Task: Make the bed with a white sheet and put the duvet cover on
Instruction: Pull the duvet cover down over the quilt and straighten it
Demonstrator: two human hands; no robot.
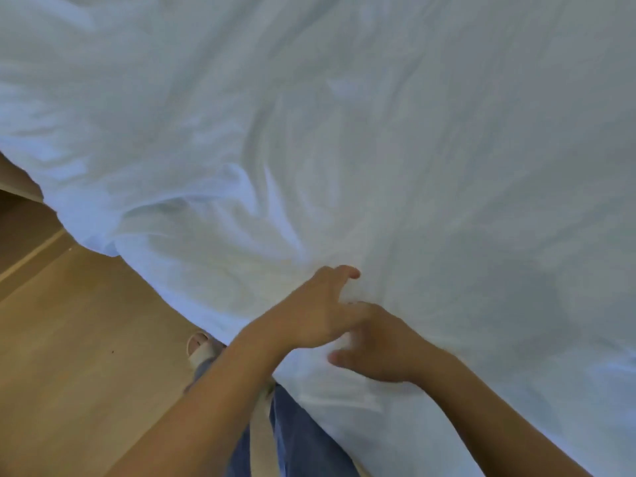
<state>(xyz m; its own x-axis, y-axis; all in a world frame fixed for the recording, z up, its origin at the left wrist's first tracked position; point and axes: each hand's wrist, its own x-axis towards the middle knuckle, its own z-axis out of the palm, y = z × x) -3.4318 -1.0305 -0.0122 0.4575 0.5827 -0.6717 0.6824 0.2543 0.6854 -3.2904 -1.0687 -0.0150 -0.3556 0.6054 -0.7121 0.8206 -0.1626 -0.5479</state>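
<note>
Forearms are reached in from below to the near side of the bed, hidden under the white sheet point(344, 132), where a fold is gripped in the curled left hand point(316, 315); the right hand point(382, 352) is laid against the left, fingers hidden, so its hold cannot be told. Spread crumpled and hung over the side toward the floor point(86, 321), the white sheet is judged light, limp and easily bunched, best taken along its hem. Its near edge is run from lower right to upper left, its long axis presumed along that line.
</note>
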